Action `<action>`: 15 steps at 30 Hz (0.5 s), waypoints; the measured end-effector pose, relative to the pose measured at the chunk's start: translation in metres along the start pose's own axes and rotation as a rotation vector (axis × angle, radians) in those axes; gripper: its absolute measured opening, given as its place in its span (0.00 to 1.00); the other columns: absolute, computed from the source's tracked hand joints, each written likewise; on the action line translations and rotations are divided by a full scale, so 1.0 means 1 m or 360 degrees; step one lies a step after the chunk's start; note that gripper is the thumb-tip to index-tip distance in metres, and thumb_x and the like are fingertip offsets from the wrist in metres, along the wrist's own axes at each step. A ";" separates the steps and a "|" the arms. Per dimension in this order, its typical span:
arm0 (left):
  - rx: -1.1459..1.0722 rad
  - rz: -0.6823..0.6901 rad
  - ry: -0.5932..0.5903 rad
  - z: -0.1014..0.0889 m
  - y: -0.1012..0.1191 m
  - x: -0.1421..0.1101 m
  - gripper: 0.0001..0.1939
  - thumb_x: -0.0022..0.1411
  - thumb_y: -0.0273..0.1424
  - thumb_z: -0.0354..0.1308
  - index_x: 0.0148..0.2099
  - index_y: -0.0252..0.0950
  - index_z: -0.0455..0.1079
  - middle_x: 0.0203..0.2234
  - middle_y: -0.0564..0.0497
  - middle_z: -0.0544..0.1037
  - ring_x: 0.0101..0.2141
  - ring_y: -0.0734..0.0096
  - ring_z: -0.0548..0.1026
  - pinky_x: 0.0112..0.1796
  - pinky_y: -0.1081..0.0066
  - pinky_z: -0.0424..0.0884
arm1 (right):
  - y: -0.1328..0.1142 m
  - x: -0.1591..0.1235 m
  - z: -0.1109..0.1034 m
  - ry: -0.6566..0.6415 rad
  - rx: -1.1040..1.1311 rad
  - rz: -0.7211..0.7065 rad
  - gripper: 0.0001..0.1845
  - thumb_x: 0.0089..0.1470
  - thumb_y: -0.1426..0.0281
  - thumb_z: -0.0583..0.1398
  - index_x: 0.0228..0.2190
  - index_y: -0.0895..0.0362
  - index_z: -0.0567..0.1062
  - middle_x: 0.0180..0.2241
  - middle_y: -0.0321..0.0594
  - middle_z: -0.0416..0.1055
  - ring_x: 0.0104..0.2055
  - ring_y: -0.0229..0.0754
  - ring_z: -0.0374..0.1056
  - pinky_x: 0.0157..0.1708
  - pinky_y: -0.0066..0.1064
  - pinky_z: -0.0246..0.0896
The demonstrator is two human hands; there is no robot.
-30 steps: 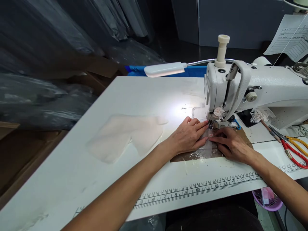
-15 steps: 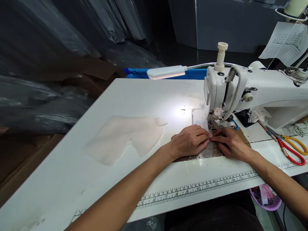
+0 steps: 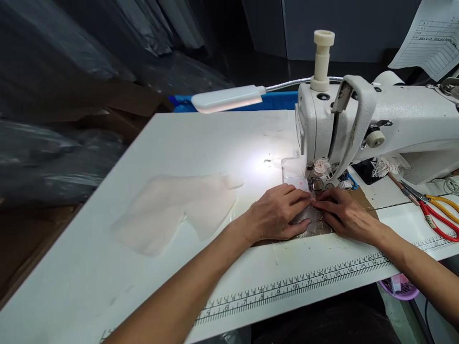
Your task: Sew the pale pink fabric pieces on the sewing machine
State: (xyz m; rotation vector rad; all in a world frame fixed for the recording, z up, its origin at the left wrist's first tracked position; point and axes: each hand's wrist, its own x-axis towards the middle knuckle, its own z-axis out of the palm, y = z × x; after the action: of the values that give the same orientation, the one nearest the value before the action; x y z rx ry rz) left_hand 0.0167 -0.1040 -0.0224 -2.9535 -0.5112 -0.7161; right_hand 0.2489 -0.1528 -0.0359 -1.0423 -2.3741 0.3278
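A white sewing machine [image 3: 322, 129] stands at the right of the table, and a strip of sheer fabric [image 3: 312, 224] lies below its presser foot [image 3: 315, 185]. My left hand [image 3: 276, 212] is on the fabric's left side, its fingertips closed on the edge just in front of the foot and its thumb set apart, lower down. From the right, my right hand [image 3: 344, 212] holds the same edge with bent fingers, the fingertips of both hands almost meeting. A brown board [image 3: 362, 203] lies under the hands. My fingers partly hide the fabric.
A pale fabric piece [image 3: 172, 205] lies flat on the white table [image 3: 71, 267]. Red-and-yellow-handled scissors [image 3: 430, 210] lie at the right. A lamp [image 3: 229, 98] reaches over the back edge. Printed ruler markings [image 3: 294, 286] follow the front edge; below is a purple basket [image 3: 403, 292].
My left thumb has moved away from the fingers. Both hands stay at the presser foot. The view has shifted slightly closer to the machine.
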 end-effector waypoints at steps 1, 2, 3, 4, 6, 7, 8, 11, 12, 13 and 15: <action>0.0016 -0.0011 -0.0002 0.000 0.000 0.000 0.14 0.65 0.36 0.54 0.43 0.31 0.75 0.42 0.43 0.80 0.36 0.62 0.76 0.37 0.61 0.77 | 0.000 0.000 0.000 0.0001 -0.0001 -0.0001 0.19 0.63 0.75 0.52 0.52 0.56 0.74 0.45 0.49 0.68 0.49 0.48 0.67 0.50 0.47 0.71; 0.0031 -0.0019 0.0000 0.001 -0.001 0.000 0.14 0.66 0.36 0.54 0.43 0.31 0.75 0.42 0.43 0.80 0.36 0.62 0.76 0.37 0.61 0.77 | -0.001 0.000 0.000 0.0007 -0.0003 -0.0003 0.19 0.63 0.75 0.52 0.52 0.57 0.74 0.45 0.49 0.68 0.49 0.48 0.67 0.50 0.46 0.71; 0.0045 -0.0023 0.0004 0.001 -0.001 0.000 0.14 0.66 0.36 0.54 0.43 0.31 0.75 0.42 0.43 0.80 0.37 0.61 0.77 0.37 0.61 0.77 | -0.001 0.000 0.000 0.0015 -0.0007 -0.0004 0.19 0.63 0.75 0.52 0.52 0.57 0.74 0.45 0.49 0.68 0.49 0.48 0.67 0.50 0.46 0.71; 0.0060 -0.0026 0.0010 0.001 -0.002 0.000 0.14 0.66 0.36 0.54 0.43 0.30 0.75 0.42 0.42 0.80 0.37 0.61 0.77 0.37 0.61 0.77 | -0.001 -0.001 0.000 0.0022 -0.0012 -0.0004 0.18 0.63 0.75 0.52 0.51 0.57 0.74 0.45 0.50 0.68 0.49 0.48 0.67 0.50 0.46 0.71; 0.0087 -0.0028 0.0024 0.002 -0.003 0.000 0.15 0.67 0.36 0.54 0.43 0.30 0.75 0.41 0.42 0.80 0.37 0.61 0.77 0.37 0.61 0.78 | -0.002 -0.001 0.000 0.0026 -0.0027 -0.0001 0.18 0.64 0.74 0.51 0.51 0.58 0.74 0.46 0.50 0.68 0.50 0.48 0.66 0.50 0.46 0.71; 0.0099 -0.0031 0.0027 0.003 -0.003 0.001 0.15 0.68 0.36 0.53 0.43 0.30 0.75 0.41 0.42 0.80 0.37 0.61 0.77 0.37 0.61 0.78 | -0.002 -0.001 0.000 0.0025 -0.0034 0.0002 0.18 0.65 0.74 0.51 0.52 0.58 0.74 0.46 0.50 0.68 0.50 0.48 0.66 0.50 0.46 0.71; 0.0112 -0.0035 0.0032 0.003 -0.003 0.001 0.15 0.68 0.37 0.53 0.43 0.30 0.75 0.41 0.42 0.80 0.37 0.61 0.77 0.36 0.61 0.78 | -0.003 -0.001 0.000 0.0020 -0.0040 0.0005 0.18 0.65 0.74 0.51 0.52 0.57 0.73 0.45 0.50 0.68 0.50 0.49 0.66 0.50 0.46 0.71; 0.0164 -0.0055 0.0050 0.005 -0.003 0.003 0.16 0.69 0.36 0.52 0.43 0.29 0.75 0.42 0.41 0.80 0.36 0.61 0.77 0.36 0.61 0.78 | -0.004 -0.002 0.000 0.0009 -0.0037 0.0013 0.19 0.65 0.74 0.50 0.53 0.57 0.73 0.45 0.51 0.68 0.49 0.49 0.66 0.51 0.47 0.70; 0.0187 -0.0068 0.0054 0.005 -0.002 0.003 0.16 0.69 0.36 0.52 0.43 0.29 0.75 0.43 0.41 0.80 0.36 0.61 0.77 0.36 0.61 0.78 | -0.004 -0.002 0.001 0.0006 -0.0031 0.0017 0.19 0.65 0.74 0.50 0.53 0.57 0.73 0.46 0.51 0.68 0.49 0.49 0.66 0.51 0.47 0.70; 0.0210 -0.0085 0.0053 0.006 -0.002 0.004 0.16 0.69 0.36 0.51 0.43 0.29 0.75 0.43 0.40 0.80 0.36 0.62 0.77 0.36 0.62 0.77 | -0.004 -0.002 0.001 0.0006 -0.0024 0.0022 0.19 0.65 0.74 0.50 0.53 0.57 0.73 0.46 0.51 0.68 0.49 0.49 0.66 0.51 0.47 0.70; 0.0255 -0.0126 0.0037 0.006 -0.002 0.004 0.16 0.70 0.36 0.51 0.43 0.29 0.75 0.43 0.41 0.80 0.35 0.62 0.77 0.36 0.62 0.76 | -0.004 -0.002 0.002 0.0011 -0.0011 0.0044 0.19 0.65 0.73 0.50 0.54 0.57 0.72 0.46 0.52 0.67 0.49 0.49 0.66 0.51 0.46 0.70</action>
State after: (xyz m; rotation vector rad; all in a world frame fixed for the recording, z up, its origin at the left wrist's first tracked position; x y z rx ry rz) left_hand 0.0226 -0.1001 -0.0261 -2.7868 -0.6547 -0.6813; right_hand 0.2469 -0.1570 -0.0369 -1.0782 -2.3583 0.3259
